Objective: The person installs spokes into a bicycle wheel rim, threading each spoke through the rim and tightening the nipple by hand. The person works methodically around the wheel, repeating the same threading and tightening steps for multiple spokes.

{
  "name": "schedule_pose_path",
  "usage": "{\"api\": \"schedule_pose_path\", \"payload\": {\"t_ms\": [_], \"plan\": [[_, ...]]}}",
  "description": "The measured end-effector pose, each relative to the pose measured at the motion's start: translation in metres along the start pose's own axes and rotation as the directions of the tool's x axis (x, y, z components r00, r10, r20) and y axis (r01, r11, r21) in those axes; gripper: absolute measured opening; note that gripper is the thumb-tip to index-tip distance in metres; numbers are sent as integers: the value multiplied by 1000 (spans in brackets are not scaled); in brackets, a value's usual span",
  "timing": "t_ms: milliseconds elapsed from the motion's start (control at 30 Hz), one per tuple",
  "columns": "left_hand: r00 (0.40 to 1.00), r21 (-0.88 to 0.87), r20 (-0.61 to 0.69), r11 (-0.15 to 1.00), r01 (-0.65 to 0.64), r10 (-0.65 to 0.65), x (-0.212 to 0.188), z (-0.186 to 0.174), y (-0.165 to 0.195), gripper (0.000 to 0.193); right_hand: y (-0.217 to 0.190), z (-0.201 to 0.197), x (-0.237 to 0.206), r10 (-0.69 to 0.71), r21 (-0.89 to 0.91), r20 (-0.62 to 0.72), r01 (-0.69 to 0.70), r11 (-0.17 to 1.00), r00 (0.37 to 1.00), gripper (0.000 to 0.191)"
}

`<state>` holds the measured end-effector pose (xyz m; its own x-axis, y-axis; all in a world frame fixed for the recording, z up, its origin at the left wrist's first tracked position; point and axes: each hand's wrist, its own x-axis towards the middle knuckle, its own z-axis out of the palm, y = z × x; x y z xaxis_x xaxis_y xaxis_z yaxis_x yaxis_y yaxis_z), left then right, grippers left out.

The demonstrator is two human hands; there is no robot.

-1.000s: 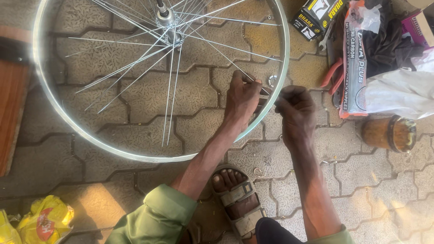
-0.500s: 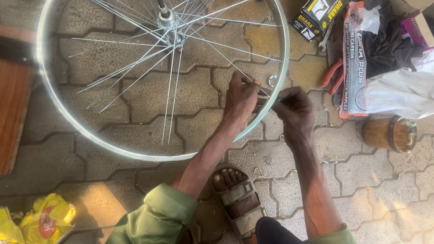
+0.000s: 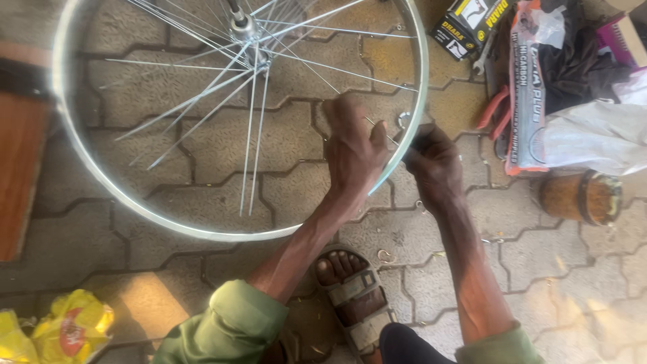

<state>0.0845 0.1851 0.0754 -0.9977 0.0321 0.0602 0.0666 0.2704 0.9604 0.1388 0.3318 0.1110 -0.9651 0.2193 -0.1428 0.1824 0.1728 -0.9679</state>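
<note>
Our left hand (image 3: 352, 152) pinches a spoke (image 3: 317, 67); our right hand (image 3: 435, 165) grips the rim (image 3: 202, 232), fingers curled.

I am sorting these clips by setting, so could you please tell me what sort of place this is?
Probably an outdoor, pavement-side bicycle repair spot. The left hand and right hand work at a bare spoked wheel rim lying on interlocking paving stones, with a spanner and parts packets beside them.
</note>
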Motion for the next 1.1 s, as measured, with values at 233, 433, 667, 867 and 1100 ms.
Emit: {"api": "schedule_pose_path", "payload": {"t_ms": [233,433,667,867,1100], "plan": [[723,-354,673,926,133,154,45,-26,-1,15,-9,-7,2,-155,17,67,154,988,986,15],[610,-365,748,930,49,261,66,-36,6,34,-8,-6,7,-202,-6,96,204,979,975,13],[705,-314,635,940,-137,315,45,-18,-22,24,26,-7,2,-116,-353,32,120,928,993,7],[732,-279,664,959,54,152,37,-10,-31,21,28,-2,-1,-157,-199,-66,141,970,985,3],[780,-212,587,971,-111,217,35,5,-37,31,1,9,-27,20,25,-227,-15,1000,974,10]]}}
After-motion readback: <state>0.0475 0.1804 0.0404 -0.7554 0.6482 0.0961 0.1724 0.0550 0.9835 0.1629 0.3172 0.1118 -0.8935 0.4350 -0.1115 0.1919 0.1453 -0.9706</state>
